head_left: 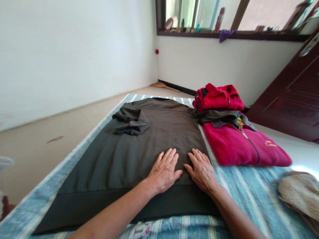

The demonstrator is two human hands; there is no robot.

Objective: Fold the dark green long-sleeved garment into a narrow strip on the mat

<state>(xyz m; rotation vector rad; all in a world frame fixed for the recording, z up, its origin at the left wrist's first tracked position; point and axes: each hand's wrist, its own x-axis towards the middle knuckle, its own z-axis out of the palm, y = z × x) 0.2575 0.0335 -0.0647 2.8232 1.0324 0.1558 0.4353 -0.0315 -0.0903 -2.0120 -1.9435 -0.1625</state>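
Note:
A dark grey long-sleeved top (pixel 99 166) lies spread on the blue striped cloth (pixel 239 196), its neck end away from me. Its left sleeve (pixel 136 124) is folded inward over the body. The right sleeve (pixel 219 117) stretches out sideways across the folded clothes. My left hand (pixel 164 171) rests flat on the lower part of the top, fingers extended. Beside it, near the top's right edge, my right hand (pixel 200 169) also lies flat with its fingers stretched out. Neither hand grips anything.
A folded magenta zip jacket (pixel 239 146) lies to the right, with red folded clothes (pixel 219 96) stacked behind it. A beige knitted item (pixel 300 192) sits at the right edge. Beyond are a windowsill with small items, a dark red door (pixel 291 96) and a broom (pixel 161 85) on the floor.

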